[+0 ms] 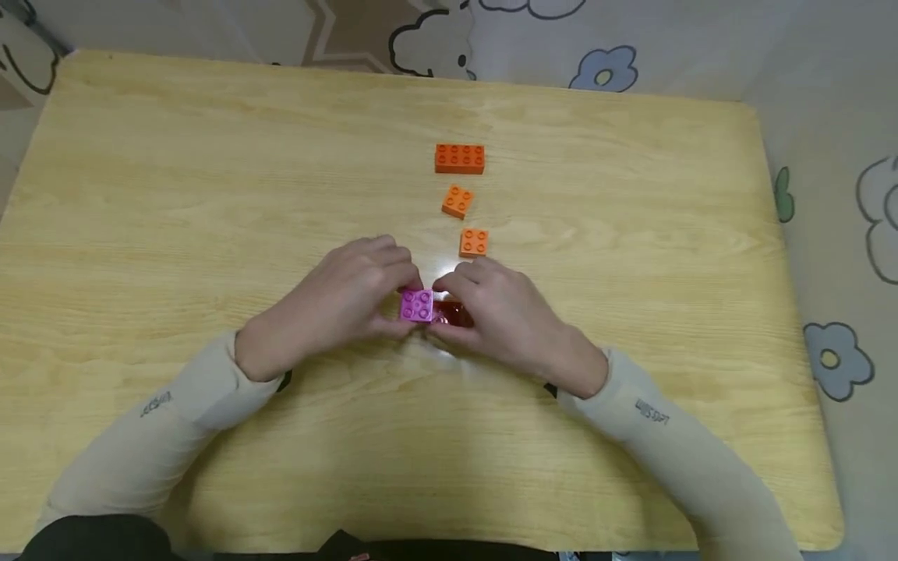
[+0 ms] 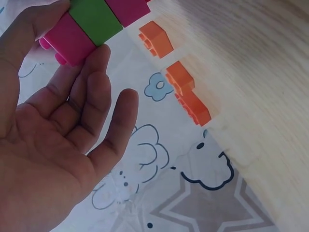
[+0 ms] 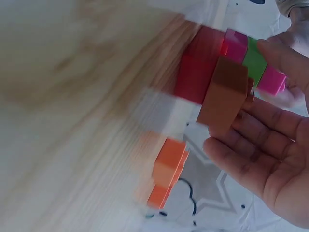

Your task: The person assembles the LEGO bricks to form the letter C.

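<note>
A tower of toy building bricks stands on the table between both hands. Its pink top brick (image 1: 417,305) shows studs upward, above a green brick (image 2: 96,21) and another pink brick (image 2: 129,8). The left hand (image 1: 358,292) pinches the top pink brick between thumb and fingers. At the base of the tower is a red brick (image 3: 198,65), with a brown brick (image 3: 224,94) fitted beside the tower. The right hand (image 1: 494,312) curls round the brown brick, fingers behind and thumb in front, its thumb overlapping the green brick in the right wrist view.
Beyond the hands, three orange bricks lie in a line: a small one (image 1: 473,242), another small one (image 1: 457,201) turned askew, and a longer, darker one (image 1: 459,159) farthest back. The wooden table (image 1: 210,156) meets a patterned wall covering (image 1: 828,234) at the back and right.
</note>
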`<move>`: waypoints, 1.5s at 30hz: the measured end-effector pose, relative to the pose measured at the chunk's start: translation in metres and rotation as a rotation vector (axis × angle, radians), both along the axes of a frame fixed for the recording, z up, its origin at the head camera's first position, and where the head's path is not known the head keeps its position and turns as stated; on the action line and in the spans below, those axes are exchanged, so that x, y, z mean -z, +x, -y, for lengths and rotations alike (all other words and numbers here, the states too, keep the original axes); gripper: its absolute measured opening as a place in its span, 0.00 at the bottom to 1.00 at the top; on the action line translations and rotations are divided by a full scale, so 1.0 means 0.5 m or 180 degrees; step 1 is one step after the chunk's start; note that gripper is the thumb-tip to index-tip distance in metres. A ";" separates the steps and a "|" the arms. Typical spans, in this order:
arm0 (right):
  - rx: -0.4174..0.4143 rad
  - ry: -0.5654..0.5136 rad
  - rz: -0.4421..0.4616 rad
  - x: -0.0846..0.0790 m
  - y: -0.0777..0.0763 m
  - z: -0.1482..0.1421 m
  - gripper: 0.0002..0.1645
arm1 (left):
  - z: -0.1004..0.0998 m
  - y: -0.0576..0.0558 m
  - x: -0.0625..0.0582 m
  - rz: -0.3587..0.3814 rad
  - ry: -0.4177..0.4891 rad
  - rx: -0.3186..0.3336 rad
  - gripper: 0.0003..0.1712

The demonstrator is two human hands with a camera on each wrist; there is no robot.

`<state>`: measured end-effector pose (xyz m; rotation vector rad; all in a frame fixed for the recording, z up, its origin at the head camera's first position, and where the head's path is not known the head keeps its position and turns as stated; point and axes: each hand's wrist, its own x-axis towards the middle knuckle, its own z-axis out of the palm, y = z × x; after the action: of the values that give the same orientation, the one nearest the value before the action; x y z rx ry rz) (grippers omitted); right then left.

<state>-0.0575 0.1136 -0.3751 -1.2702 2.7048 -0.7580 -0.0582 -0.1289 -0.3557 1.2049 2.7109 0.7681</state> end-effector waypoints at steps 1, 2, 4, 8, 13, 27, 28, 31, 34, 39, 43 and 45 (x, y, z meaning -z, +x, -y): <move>0.0036 0.0060 0.0025 -0.001 0.000 -0.006 0.26 | 0.000 0.000 -0.002 -0.0013 -0.0034 0.0010 0.19; 0.0072 0.0125 0.0040 -0.001 0.001 -0.014 0.27 | -0.001 0.000 -0.003 -0.0017 -0.0073 0.0015 0.20; 0.0134 0.0247 0.0060 -0.002 0.002 -0.028 0.27 | -0.001 0.000 -0.007 -0.0028 -0.0136 0.0018 0.20; 0.0110 0.0396 0.0082 0.004 0.009 -0.046 0.26 | -0.001 0.008 -0.007 -0.0038 -0.0203 0.0003 0.20; -0.0001 0.0372 0.0035 0.017 0.012 -0.045 0.19 | 0.000 0.009 -0.004 -0.0044 -0.0181 0.0001 0.20; -0.0040 0.0344 -0.0241 0.026 0.015 -0.037 0.16 | -0.003 0.007 -0.001 0.0110 -0.0069 -0.0127 0.20; -0.0039 0.0343 -0.0246 0.026 0.014 -0.038 0.15 | -0.003 0.007 0.000 0.0106 -0.0073 -0.0133 0.20; -0.0025 0.0336 -0.0234 0.025 0.012 -0.041 0.15 | -0.004 0.005 0.000 0.0118 -0.0088 -0.0151 0.21; -0.0003 0.0341 -0.0210 0.023 0.010 -0.042 0.15 | -0.004 0.002 -0.002 0.0178 -0.0107 -0.0178 0.22; -0.0004 0.0338 -0.0142 0.021 0.010 -0.042 0.16 | 0.003 -0.003 -0.008 0.0448 0.0018 -0.0241 0.24; -0.0004 0.0322 -0.0163 0.022 0.012 -0.042 0.15 | 0.012 -0.016 -0.009 0.0671 0.0426 -0.0290 0.23; 0.0000 0.0313 -0.0164 0.023 0.014 -0.042 0.15 | 0.015 -0.025 -0.005 0.0708 0.0644 -0.0316 0.21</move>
<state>-0.0507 0.1346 -0.3865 -1.2855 2.7442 -0.5923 -0.0706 -0.1367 -0.3531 0.9561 2.5747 1.1393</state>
